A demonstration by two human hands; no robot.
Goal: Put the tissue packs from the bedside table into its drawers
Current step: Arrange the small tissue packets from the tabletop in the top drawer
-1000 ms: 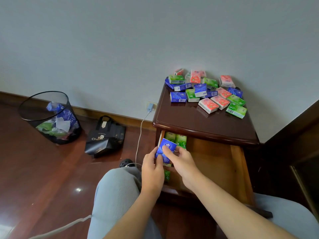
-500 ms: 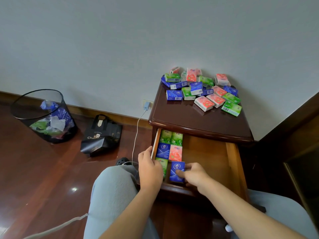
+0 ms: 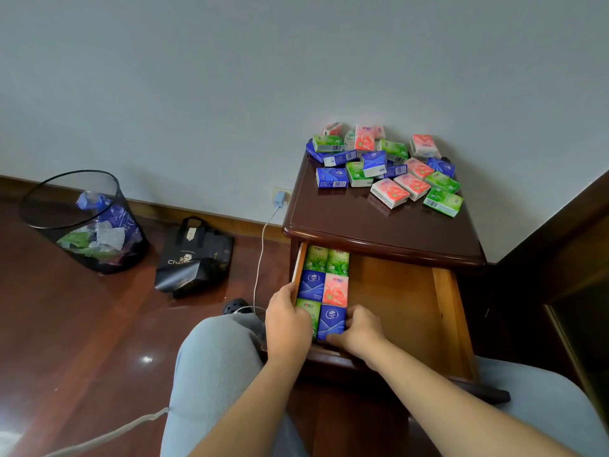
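Note:
The bedside table [image 3: 362,225] has its top drawer [image 3: 395,301] pulled open. Several green, blue and pink tissue packs lie flat in two columns at the drawer's left end. My right hand [image 3: 361,331] pinches the blue tissue pack [image 3: 331,319] in the front row, fingers on its right side and thumb at its near edge. My left hand [image 3: 285,321] curls over the drawer's left wall, covering part of a green pack [image 3: 308,308]. A loose pile of tissue packs [image 3: 385,166] sits at the back of the tabletop.
A black mesh bin [image 3: 82,222] with wrappers and a black bag [image 3: 194,255] stand on the wooden floor at the left. A charger [image 3: 280,200] with its white cable [image 3: 262,245] hangs beside the table. Dark wooden furniture [image 3: 576,258] borders the right. My knees flank the drawer.
The blue pack, held above the drawer by both hands a second ago, now lies flat in the front row. My left hand has moved to the drawer's left wall.

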